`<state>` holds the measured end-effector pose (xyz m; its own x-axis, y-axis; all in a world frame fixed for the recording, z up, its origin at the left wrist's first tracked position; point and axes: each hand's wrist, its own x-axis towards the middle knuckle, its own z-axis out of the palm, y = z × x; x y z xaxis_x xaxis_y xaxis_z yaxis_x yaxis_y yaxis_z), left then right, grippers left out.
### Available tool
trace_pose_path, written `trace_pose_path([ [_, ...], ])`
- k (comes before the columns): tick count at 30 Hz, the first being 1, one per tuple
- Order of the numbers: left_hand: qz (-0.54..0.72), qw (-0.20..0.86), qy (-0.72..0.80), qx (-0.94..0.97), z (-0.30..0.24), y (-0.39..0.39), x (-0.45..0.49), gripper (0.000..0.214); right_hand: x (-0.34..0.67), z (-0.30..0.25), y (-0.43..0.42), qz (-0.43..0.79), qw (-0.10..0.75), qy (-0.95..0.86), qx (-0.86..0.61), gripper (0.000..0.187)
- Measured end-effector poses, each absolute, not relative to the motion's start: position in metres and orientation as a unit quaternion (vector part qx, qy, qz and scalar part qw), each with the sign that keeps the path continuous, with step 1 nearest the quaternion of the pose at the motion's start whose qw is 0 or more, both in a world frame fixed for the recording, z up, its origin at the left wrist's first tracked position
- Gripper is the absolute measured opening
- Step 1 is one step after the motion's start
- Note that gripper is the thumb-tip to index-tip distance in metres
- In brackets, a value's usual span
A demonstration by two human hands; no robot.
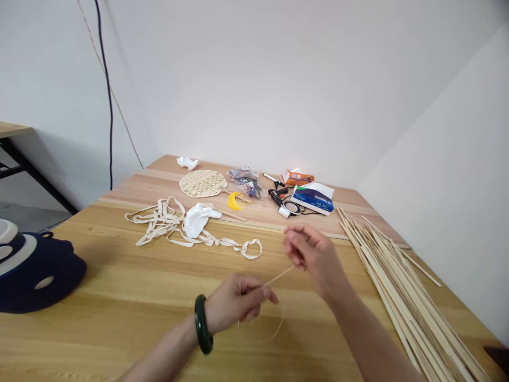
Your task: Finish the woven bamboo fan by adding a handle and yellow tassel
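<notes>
A thin pale strand point(279, 276) runs between my two hands, over the near part of the table, and a loose loop of it curves below. My left hand point(244, 300), with a dark green bangle point(203, 324) on the wrist, is closed on the strand. Higher and to the right, my right hand point(306, 246) pinches the strand with its fingers curled. Its fingertips are slightly blurred. Beyond my hands lies a tangled off-white cloth tape point(159, 225), with a crumpled white tissue point(196, 218) on it.
Long thin wooden strips point(405, 286) lie along the right side. At the back are a round woven fan point(202, 183), a yellow curved item point(234, 201), plastic bags point(245, 180), a glue gun point(278, 195) and a blue tissue box point(314, 199). A navy hat point(51, 270) sits left.
</notes>
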<state>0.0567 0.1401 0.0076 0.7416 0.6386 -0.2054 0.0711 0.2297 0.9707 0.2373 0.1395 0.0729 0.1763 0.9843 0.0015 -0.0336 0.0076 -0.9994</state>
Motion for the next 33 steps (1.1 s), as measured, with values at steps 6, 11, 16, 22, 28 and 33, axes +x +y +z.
trace_pose_path([
  [6, 0.249, 0.492, 0.419, 0.721, 0.022, 0.207, 0.038, 0.044, 0.316, 0.068, 0.169, 0.327, 0.613, -0.389, -0.604, 0.033],
  [11, 0.3, 0.371, 0.476, 0.739, 0.054, 0.283, 0.053, 0.034, 0.345, 0.059, 0.192, 0.272, 0.61, -0.387, -0.635, 0.034],
  [16, 0.311, 0.254, 0.495, 0.77, 0.065, 0.345, 0.089, 0.027, 0.356, 0.047, 0.214, 0.205, 0.537, -0.435, -0.693, 0.029],
  [22, 0.295, 0.173, 0.483, 0.806, 0.026, 0.33, 0.111, 0.032, 0.363, 0.035, 0.24, 0.083, 0.33, -0.544, -0.767, 0.018],
  [28, 0.275, 0.184, 0.392, 0.858, -0.009, 0.241, 0.09, 0.027, 0.344, 0.036, 0.275, -0.019, 0.114, -0.621, -0.776, 0.023],
  [33, 0.308, 0.194, 0.37, 0.855, -0.02, 0.188, 0.059, 0.029, 0.332, 0.033, 0.295, -0.054, 0.007, -0.665, -0.745, 0.028],
])
